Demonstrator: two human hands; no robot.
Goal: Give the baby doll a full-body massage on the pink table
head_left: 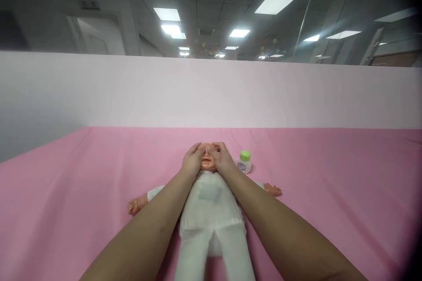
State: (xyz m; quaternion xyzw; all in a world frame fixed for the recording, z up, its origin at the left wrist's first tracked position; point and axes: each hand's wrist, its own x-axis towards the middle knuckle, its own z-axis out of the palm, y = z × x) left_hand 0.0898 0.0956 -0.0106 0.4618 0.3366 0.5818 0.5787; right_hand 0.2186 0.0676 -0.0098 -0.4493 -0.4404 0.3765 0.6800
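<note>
A baby doll (pixel 212 208) with a white cloth body lies on its back, legs toward me and arms spread to both sides. My left hand (pixel 193 159) wraps around the left side of its head, the thumb pressed on the face near the eye. On the other side, my right hand (pixel 222 157) cups the head the same way, thumb also on the face. Between the thumbs the doll's nose and mouth show, while its eyes are covered. To the right of my right hand stands a small clear bottle (pixel 244 166) with a green cap and a printed label.
A pink sheet (pixel 82 193) covers the surface under the doll, with some creases at the right. Behind it runs a low white wall (pixel 211 92). Above the wall is glass with ceiling lights showing, and a doorway (pixel 99 35) is at the upper left.
</note>
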